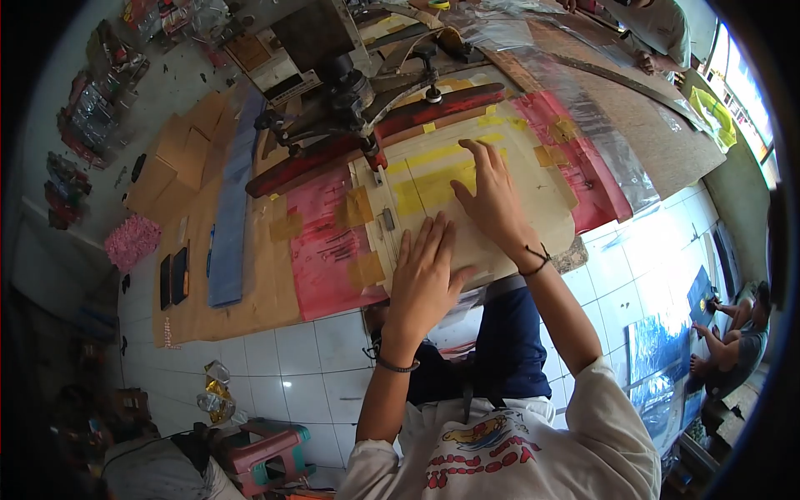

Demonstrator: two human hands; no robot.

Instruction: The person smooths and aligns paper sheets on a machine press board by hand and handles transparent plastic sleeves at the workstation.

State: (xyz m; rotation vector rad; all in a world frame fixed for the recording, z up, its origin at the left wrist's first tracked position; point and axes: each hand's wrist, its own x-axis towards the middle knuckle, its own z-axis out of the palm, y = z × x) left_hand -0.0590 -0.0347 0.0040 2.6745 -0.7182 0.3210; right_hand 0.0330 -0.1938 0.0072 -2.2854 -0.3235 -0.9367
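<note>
My left hand (429, 267) lies flat with fingers apart on the near left part of a pale cream board (533, 221), which carries yellow patches (433, 185) and thin dark lines. To its right, my right hand (496, 196) rests on the same board, thumb and fingers spread and slightly bent, fingertips over the yellow area. Neither hand grips anything. Red sheeting (329, 242) held with brown tape (358, 206) shows on both sides of the board. Just beyond my hands stands a dark machine head (346, 87) with a long red bar (312, 167).
A blue strip (237, 208) and a dark phone-like object (178, 275) lie on the table's left. Cardboard boxes (175, 158) stand behind. One person works at the far right (658, 42); another sits on the floor (733, 342) by blue sheets (658, 358). A stool (267, 454) is lower left.
</note>
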